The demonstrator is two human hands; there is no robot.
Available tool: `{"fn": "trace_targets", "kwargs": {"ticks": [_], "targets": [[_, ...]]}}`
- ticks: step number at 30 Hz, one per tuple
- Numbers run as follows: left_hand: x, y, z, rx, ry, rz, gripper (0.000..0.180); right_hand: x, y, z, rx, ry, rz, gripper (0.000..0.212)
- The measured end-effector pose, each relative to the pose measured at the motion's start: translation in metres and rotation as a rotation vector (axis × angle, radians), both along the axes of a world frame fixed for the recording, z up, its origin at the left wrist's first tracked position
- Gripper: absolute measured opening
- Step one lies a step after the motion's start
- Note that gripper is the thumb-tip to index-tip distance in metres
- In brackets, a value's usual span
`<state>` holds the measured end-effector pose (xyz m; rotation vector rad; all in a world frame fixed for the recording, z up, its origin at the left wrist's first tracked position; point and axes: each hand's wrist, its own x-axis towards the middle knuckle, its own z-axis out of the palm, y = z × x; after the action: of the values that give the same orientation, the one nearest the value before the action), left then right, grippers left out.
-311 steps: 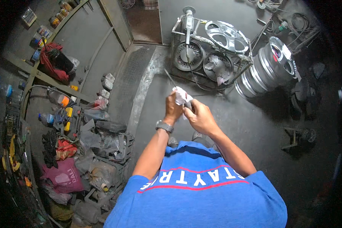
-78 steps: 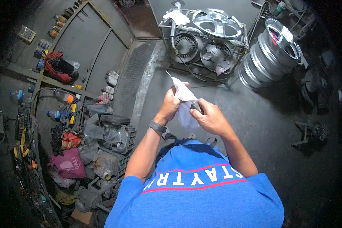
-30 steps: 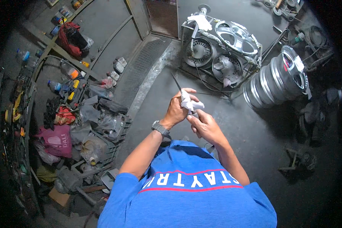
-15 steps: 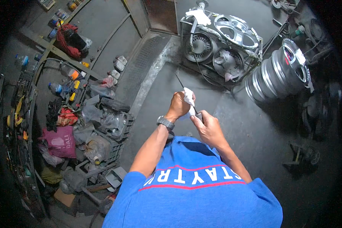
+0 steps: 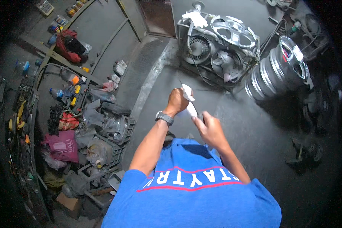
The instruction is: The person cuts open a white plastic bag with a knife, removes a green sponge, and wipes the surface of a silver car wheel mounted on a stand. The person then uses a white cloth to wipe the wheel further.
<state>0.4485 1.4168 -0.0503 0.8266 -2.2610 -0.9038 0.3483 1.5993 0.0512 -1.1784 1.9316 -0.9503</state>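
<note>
In front of my chest, my left hand (image 5: 176,100) is closed round a crumpled white cloth or wad of paper (image 5: 187,92). The wad wraps a thin dark rod, and part of it hangs below the fist toward the right hand. Only a faint length of the rod (image 5: 179,78) sticks out past the far side of the wad. My right hand (image 5: 209,129), slightly smeared by motion, is closed at the rod's near end, thumb and fingers together. Its grip hides that end, so the kind of tool cannot be made out.
Beyond my hands stands a metal frame (image 5: 254,60) with fans and a silver wheel (image 5: 231,31) on top. Stacked wheel rims (image 5: 271,74) lean at the right. Along the left are a grey crate (image 5: 130,131), plastic bags, a maroon bag (image 5: 60,146), bottles and tools.
My right hand has drawn slightly nearer my body, along the rod's line. Less of the rod shows past the wad. My left hand keeps its grip and has barely moved.
</note>
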Motion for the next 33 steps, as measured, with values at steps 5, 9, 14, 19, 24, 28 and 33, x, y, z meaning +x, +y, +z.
{"fn": "trace_targets", "kwargs": {"ticks": [5, 9, 14, 19, 24, 28, 33], "targets": [[0.003, 0.018, -0.02, 0.085, 0.16, -0.087, 0.008, 0.003, -0.016, 0.006, -0.051, 0.011, -0.004, 0.042], [0.014, -0.015, -0.009, -0.005, -0.061, 0.053, 0.012, 0.01, -0.01, 0.001, 0.05, 0.012, 0.045, 0.045], [0.016, 0.006, -0.017, -0.082, -0.046, 0.004, 0.012, 0.007, -0.023, -0.005, -0.064, 0.038, 0.058, 0.047], [0.021, -0.034, -0.025, -0.122, -0.055, 0.099, 0.015, 0.01, -0.017, 0.0, 0.017, 0.039, 0.1, 0.048], [0.007, -0.008, -0.035, -0.195, -0.17, -0.039, 0.014, -0.001, -0.034, -0.011, -0.024, -0.046, 0.024, 0.047], [0.005, -0.031, -0.043, -0.105, -0.058, -0.018, 0.008, -0.007, -0.017, -0.013, -0.005, -0.015, 0.001, 0.045], [-0.018, 0.005, -0.044, -0.016, -0.107, -0.044, 0.01, -0.021, -0.017, -0.025, -0.05, -0.048, -0.062, 0.046]]}}
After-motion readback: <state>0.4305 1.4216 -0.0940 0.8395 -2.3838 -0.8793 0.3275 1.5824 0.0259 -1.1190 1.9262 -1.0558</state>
